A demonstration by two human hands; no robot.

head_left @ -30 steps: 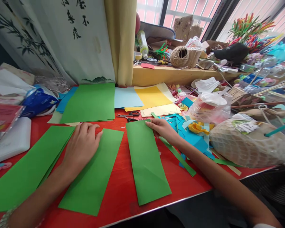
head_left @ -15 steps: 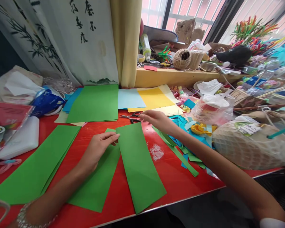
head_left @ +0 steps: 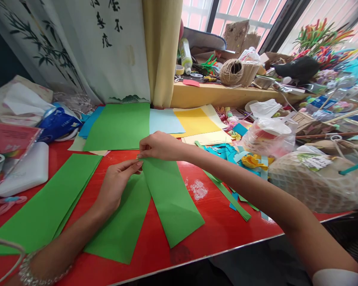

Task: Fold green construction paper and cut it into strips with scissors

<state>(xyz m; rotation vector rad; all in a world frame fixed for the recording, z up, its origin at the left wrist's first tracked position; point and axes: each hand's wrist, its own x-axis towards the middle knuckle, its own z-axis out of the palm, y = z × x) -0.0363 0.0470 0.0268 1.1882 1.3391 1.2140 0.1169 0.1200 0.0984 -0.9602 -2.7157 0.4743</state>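
A green paper piece (head_left: 171, 202) slants over the red table, its far end raised. My left hand (head_left: 116, 178), wearing a beaded bracelet, pinches its far left corner between thumb and fingers. Right beside it, my right hand (head_left: 159, 146) is closed at the same far edge, fingertips touching the paper and close to my left fingertips. A second green paper piece (head_left: 119, 230) lies flat under my left hand and partly under the held one. The scissors seen earlier are hidden behind my right hand.
Folded or stacked green paper (head_left: 47, 206) lies at left. Behind are a large green sheet (head_left: 119, 127), a pale blue sheet (head_left: 167, 121) and a yellow sheet (head_left: 197, 122). Paper offcuts (head_left: 226, 194), a plastic bag (head_left: 268, 133) and a net-wrapped bundle (head_left: 313, 182) crowd the right.
My right hand has moved left from beside the scissors to the far edge of the held green paper, meeting my left hand. The paper's near end has shifted slightly away from the table edge.
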